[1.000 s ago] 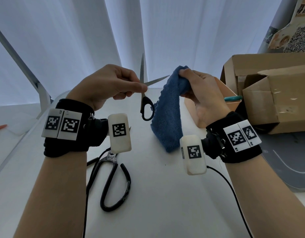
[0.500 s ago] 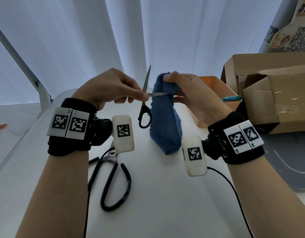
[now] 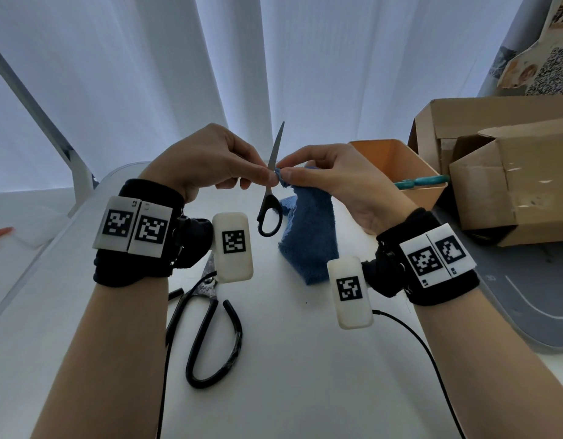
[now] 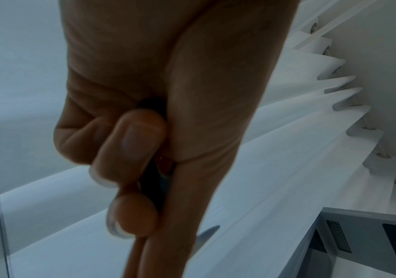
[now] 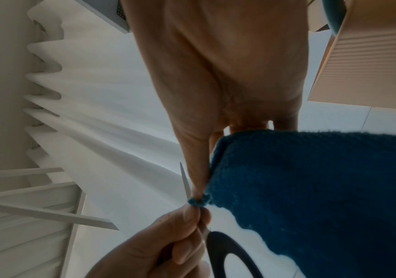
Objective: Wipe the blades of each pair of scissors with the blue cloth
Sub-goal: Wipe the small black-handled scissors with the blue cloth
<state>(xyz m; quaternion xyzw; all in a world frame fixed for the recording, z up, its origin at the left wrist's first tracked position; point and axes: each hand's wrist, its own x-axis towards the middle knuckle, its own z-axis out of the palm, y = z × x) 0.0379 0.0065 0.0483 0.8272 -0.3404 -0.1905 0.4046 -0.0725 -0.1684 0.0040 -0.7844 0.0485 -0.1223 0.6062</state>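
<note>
Head view: both hands were raised above the white counter (image 3: 305, 359), meeting at centre. The left hand (image 3: 207, 160) pinched the small black-handled scissors (image 3: 269, 198) near the pivot with thumb and fingertips. One blade stood nearly upright, tip tilted slightly right, and one handle loop hung below. The right hand (image 3: 337, 179) pinched a fold of the blue cloth (image 3: 308, 236) with thumb and forefinger, right against the scissors, just beside the left fingertips. The rest of the cloth draped down toward the counter.

Right wrist view: cloth edge (image 5: 199, 201) bunched between the right fingertips, touching the left hand's (image 5: 159, 242) thumb; thin blade (image 5: 185, 180) rising beside it. Whether the second blade lay inside the fold could not be told.

Left wrist view: curled fingers (image 4: 130, 148), blurred; a blade tip (image 4: 206, 235) showed past them.

A second, larger pair of black-handled scissors (image 3: 207, 331) lay flat on the near-left counter, partly under the left wrist. An orange bin (image 3: 397, 166) holding a teal-handled tool (image 3: 422, 182) sat far right, cardboard boxes (image 3: 508, 172) beyond it.
</note>
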